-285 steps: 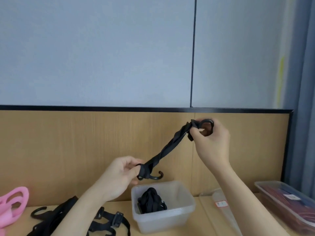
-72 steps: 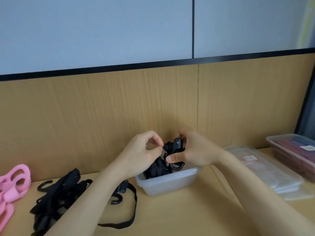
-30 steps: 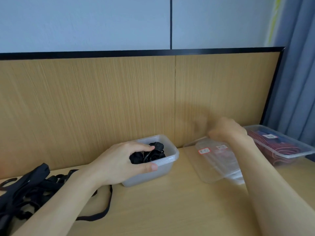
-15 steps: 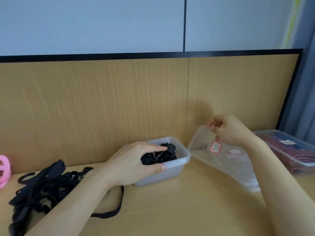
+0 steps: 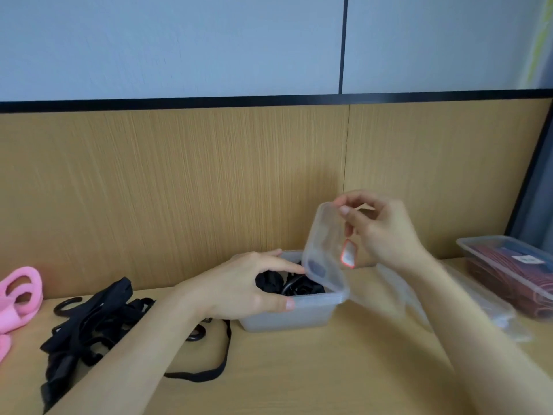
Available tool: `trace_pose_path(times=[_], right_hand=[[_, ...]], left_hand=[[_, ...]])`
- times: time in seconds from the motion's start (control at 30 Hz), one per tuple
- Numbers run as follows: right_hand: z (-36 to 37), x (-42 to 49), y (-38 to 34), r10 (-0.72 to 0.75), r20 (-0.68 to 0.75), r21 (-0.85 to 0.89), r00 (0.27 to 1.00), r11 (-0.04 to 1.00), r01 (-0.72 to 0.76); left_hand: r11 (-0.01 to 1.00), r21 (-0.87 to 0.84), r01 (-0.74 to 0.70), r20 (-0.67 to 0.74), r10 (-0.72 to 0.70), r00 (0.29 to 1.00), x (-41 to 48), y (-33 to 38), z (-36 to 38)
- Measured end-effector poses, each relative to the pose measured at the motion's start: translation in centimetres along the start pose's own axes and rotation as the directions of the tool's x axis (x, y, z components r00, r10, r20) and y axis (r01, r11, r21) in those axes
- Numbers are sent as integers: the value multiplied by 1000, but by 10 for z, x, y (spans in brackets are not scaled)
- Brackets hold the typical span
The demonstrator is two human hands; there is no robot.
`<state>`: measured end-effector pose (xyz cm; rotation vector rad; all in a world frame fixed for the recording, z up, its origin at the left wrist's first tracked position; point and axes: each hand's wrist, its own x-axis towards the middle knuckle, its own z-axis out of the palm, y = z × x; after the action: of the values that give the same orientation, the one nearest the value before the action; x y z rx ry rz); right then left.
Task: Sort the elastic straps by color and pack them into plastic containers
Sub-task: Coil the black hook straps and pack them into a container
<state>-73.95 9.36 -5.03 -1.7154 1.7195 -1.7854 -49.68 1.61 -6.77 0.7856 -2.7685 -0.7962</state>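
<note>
A clear plastic container (image 5: 287,317) stands on the desk at the centre, with rolled black straps (image 5: 270,283) inside. My left hand (image 5: 245,287) grips its left end, fingers over the rim and thumb on the front wall. My right hand (image 5: 380,232) pinches the top edge of a clear lid (image 5: 324,250) that bears a red-edged label. The lid hangs tilted, its lower edge at the container's right rim. A heap of loose black straps with hooks (image 5: 89,324) lies on the left.
Pink straps (image 5: 18,298) lie at the far left edge. Clear lids (image 5: 490,310) are stacked on the right, beside a long container of red straps (image 5: 514,274). A wooden back panel rises right behind the containers.
My right hand has lifted a lid off the stack on the right and carried it left over the container of black straps. My left hand stays on that container.
</note>
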Motion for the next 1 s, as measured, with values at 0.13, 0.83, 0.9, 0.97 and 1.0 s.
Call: trace_pose_path(times=[0.13,0.83,0.9,0.97,1.0], right_hand=[[55,-16,-7,-166,47,-143,985,975,171],[42,-14,0,-121,105,-409,987,899,154],[42,-12,6,-65,96,-390,993,916,98],[43,-10,10,-10,100,-346,995,937,44],[44,-10,13,15,106,-327,994,945,21]], left_hand=[[992,-108,-68,37,73,997,-2,4,-4],[797,-602,-47,-517,-345,783,0,-10,-2],[788,-615,-25,-530,-389,754,1,-15,-3],[781,-624,-8,-525,-412,744,2,-19,-2],[779,-626,3,-519,-420,744,2,-20,-2]])
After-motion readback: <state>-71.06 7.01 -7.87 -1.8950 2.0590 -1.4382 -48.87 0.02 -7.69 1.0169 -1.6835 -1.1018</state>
